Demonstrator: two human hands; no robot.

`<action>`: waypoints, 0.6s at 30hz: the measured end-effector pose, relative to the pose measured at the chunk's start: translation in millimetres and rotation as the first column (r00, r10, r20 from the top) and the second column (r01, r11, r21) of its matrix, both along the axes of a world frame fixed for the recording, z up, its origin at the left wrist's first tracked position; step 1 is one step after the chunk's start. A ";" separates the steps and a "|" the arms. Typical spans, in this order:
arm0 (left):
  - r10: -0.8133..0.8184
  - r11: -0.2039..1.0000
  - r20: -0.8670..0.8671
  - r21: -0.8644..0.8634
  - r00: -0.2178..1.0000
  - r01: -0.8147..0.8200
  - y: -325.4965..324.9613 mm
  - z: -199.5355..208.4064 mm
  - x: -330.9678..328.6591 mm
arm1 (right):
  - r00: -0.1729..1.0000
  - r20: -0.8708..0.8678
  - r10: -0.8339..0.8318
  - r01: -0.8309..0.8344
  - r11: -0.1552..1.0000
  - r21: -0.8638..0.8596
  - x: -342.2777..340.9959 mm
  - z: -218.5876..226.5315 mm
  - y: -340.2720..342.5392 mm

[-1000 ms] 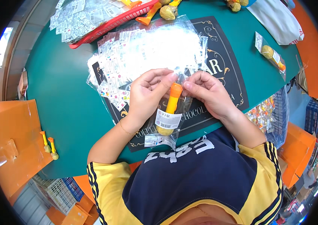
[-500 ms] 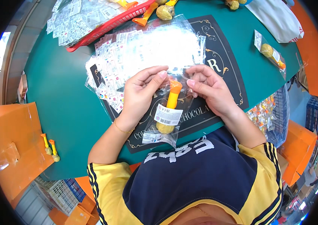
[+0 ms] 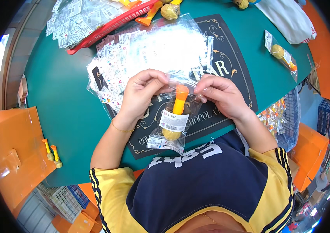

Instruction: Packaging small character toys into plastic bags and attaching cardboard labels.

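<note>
My left hand [image 3: 144,88] pinches the upper left side of a clear plastic bag [image 3: 158,134]. The bag's upper right side is between the thumb and fingers of my right hand [image 3: 218,92]. Inside it lies a yellow and orange toy [image 3: 179,104] with a golden round end toward me and its orange end near the bag's top. A white printed label [image 3: 174,121] covers the toy's middle. Beyond my hands a pile of flat clear bags [image 3: 118,52] with printed slips is spread on a dark mat [image 3: 244,91], shining strongly.
A red basket [image 3: 110,29] of more bags stands at the far left, with loose toys [image 3: 170,11] beside it. One bagged toy [image 3: 283,56] lies far right near a white cloth [image 3: 287,19]. Two toys [image 3: 52,153] lie at the green table's left edge by an orange box [image 3: 19,151].
My hands have drawn slightly apart, the left going left and the right a little to the right. The bag's top edge is pulled wider between them.
</note>
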State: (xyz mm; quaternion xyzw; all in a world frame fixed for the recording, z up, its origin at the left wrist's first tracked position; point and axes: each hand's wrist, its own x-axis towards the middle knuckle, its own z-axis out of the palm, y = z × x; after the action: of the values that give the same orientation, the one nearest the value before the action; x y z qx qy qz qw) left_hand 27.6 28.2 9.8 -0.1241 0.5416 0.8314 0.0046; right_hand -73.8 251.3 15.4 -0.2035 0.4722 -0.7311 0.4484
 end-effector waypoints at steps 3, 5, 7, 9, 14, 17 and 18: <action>0.003 0.998 0.004 0.057 1.000 -0.003 -0.4 -0.8 -0.5 | 0.998 -0.031 0.047 -0.048 0.999 -0.013 -2.8 0.6 1.0; -0.011 0.999 -0.004 0.040 1.000 0.011 -3.1 -1.0 -0.6 | 0.998 -0.011 0.063 -0.063 0.998 -0.002 -3.8 1.2 1.1; -0.034 0.999 -0.027 -0.026 0.999 0.034 -5.4 -0.6 -0.5 | 0.997 0.009 0.078 -0.079 0.997 0.009 -4.7 2.3 1.8; -0.035 0.999 -0.038 -0.025 0.999 0.034 -5.4 1.0 -1.4 | 0.995 0.058 0.082 -0.086 0.994 0.066 -6.2 5.0 3.4; -0.025 0.999 -0.031 -0.039 0.999 0.023 0.0 10.9 -4.0 | 0.993 -0.085 0.078 -0.067 0.990 0.127 -10.6 11.5 7.0; -0.065 0.988 0.011 -0.139 0.998 0.066 -1.3 12.1 -3.3 | 0.991 -0.132 0.017 0.001 0.991 0.133 -5.4 8.0 4.6; -0.053 0.989 0.023 -0.140 0.998 0.055 -0.8 13.4 -3.8 | 0.990 -0.140 -0.025 0.045 0.989 0.140 -3.9 6.6 3.9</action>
State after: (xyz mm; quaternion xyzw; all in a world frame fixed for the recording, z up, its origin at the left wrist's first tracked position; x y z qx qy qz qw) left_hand 23.8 27.3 23.2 -0.1172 0.6020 0.7895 0.0233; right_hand -77.7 255.2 22.0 -0.2127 0.5568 -0.6873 0.4152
